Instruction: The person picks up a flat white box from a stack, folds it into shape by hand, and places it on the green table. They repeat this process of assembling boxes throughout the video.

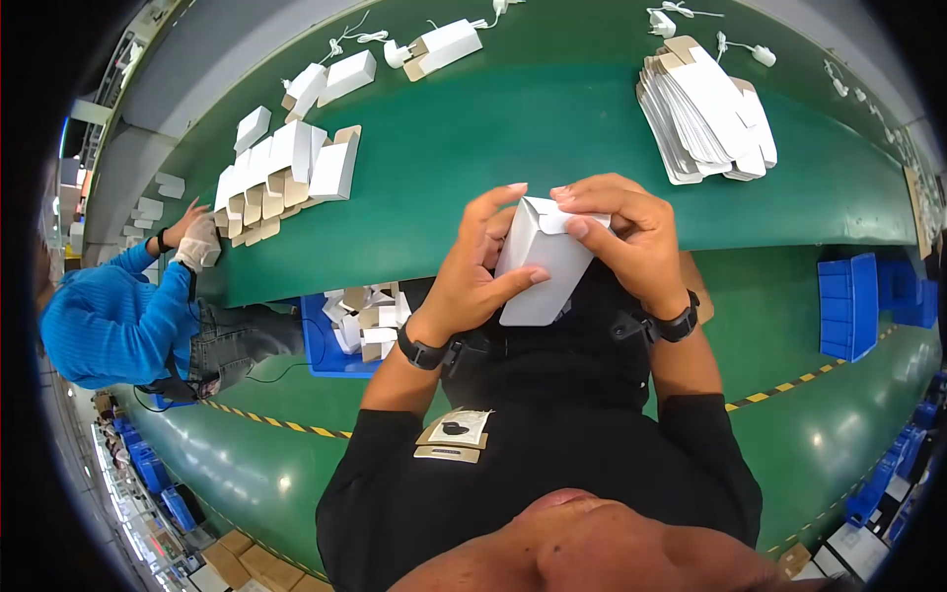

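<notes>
A small white cardboard box (548, 268) is held between my two hands, close to the table's near edge and tilted. My left hand (473, 261) grips its left side, with the thumb lying across the front face. At the upper end, my right hand (631, 232) pinches the flap with thumb and fingers. The inside of the box cannot be seen. Ahead to the right lies a stack of flattened white cartons (702, 113), and to the left stand several folded white boxes (286, 163) with brown inner flaps open.
The green table (493, 128) curves across in front. White plug adapters with cables (395, 51) lie along its far strip. A co-worker in a blue sweater (128, 321) handles boxes at left. A blue bin (326, 360) of white boxes sits below the edge; blue crates (846, 306) stand right.
</notes>
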`<state>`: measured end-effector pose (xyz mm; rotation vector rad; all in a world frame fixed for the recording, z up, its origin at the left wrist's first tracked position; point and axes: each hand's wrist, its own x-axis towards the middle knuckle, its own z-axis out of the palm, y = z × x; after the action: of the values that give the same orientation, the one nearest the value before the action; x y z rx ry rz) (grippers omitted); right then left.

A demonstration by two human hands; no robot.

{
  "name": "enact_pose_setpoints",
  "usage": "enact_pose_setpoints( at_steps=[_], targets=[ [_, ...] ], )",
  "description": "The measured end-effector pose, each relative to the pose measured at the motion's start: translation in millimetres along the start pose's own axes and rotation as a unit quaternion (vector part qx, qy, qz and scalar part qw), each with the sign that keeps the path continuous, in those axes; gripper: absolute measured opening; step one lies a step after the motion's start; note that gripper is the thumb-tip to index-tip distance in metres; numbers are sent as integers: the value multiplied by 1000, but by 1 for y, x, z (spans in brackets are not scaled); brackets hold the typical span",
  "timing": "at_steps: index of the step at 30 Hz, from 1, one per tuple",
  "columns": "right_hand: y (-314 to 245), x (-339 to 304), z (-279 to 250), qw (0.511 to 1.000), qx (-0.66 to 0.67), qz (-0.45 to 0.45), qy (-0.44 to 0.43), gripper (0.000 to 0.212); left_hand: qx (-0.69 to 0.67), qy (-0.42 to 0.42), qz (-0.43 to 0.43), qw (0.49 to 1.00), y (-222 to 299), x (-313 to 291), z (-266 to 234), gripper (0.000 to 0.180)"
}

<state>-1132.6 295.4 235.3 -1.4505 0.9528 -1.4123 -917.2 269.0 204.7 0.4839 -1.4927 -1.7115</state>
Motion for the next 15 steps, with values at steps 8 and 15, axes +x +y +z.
enact_pose_setpoints(
  at_steps=[8,15],
  targets=[
    [-7,0,-14,999,-17,29,-33,17,35,-14,25,999,-2,1,3,71],
    [1,3,-18,994,-85,-30,-63,24,-16,-47,28,998,-17,13,-5,60]
  ],
)
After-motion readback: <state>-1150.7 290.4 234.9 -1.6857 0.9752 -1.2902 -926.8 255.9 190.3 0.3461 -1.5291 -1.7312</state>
